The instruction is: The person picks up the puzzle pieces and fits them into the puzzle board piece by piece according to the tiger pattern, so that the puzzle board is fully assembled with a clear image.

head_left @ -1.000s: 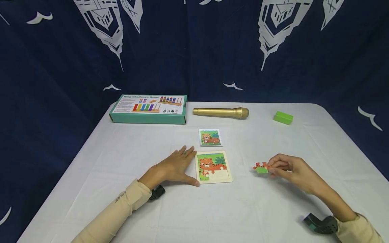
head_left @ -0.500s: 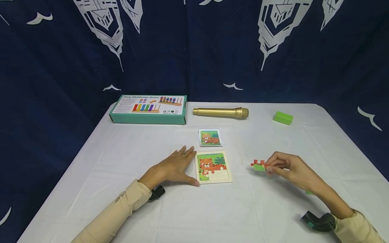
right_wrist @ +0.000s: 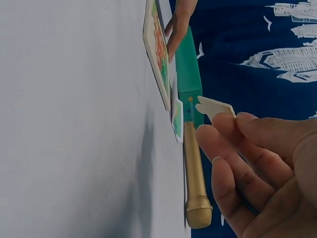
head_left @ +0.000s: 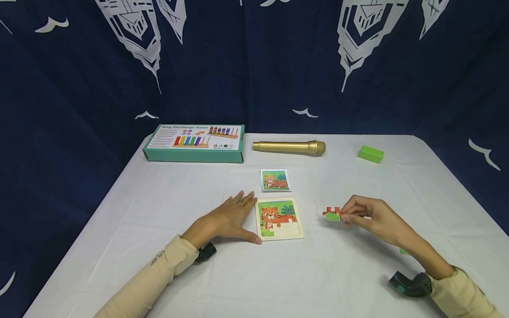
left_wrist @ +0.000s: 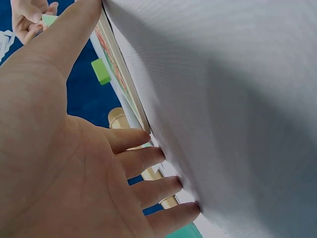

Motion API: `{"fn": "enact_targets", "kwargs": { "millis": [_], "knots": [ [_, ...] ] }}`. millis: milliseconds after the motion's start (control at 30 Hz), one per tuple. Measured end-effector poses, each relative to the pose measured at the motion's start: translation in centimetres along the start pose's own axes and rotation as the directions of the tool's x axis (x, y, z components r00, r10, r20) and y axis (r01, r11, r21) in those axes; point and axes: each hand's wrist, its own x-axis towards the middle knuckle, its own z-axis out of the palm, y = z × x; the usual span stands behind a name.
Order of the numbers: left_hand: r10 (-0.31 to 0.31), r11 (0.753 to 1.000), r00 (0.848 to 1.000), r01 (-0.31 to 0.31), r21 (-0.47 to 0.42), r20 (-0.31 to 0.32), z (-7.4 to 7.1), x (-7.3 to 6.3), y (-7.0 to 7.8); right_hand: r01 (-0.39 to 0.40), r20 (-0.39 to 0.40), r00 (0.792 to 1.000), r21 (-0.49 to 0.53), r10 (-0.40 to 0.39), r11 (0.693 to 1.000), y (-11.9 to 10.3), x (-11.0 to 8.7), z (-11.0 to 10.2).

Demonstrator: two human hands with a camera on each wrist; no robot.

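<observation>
Between thumb and fingertips my right hand (head_left: 371, 218) pinches a red and green jigsaw piece (head_left: 332, 214), lifted over the table to the right of the puzzle. In the right wrist view the pale plain underside of the piece (right_wrist: 216, 107) shows. My left hand (head_left: 228, 221) lies with spread, straight fingers along the left edge of the wooden tray puzzle (head_left: 301, 235), thumb at its lower corner. The puzzle shows a tiger picture, with bare wood at its lower right. Behind it lies a small card (head_left: 275, 180) with a matching tiger picture.
A green game box (head_left: 195, 154) stands at the back left, beside a gold microphone (head_left: 286, 147). A green block (head_left: 371, 154) lies at the back right. Another green piece (head_left: 404, 251) is partly hidden by my right forearm.
My right hand has moved left and slightly away from me, carrying the jigsaw piece closer to the puzzle. The left hand has stayed still at the tray's edge.
</observation>
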Motion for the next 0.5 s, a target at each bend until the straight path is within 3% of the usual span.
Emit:
{"fn": "enact_targets", "kwargs": {
  "millis": [500],
  "knots": [
    [0.002,1.000,1.000,-0.002,-0.007,-0.001,0.1,0.0,-0.1,0.014,0.031,0.999,-0.014,-0.013,1.000,-0.2,1.3,0.6]
  ]
}}
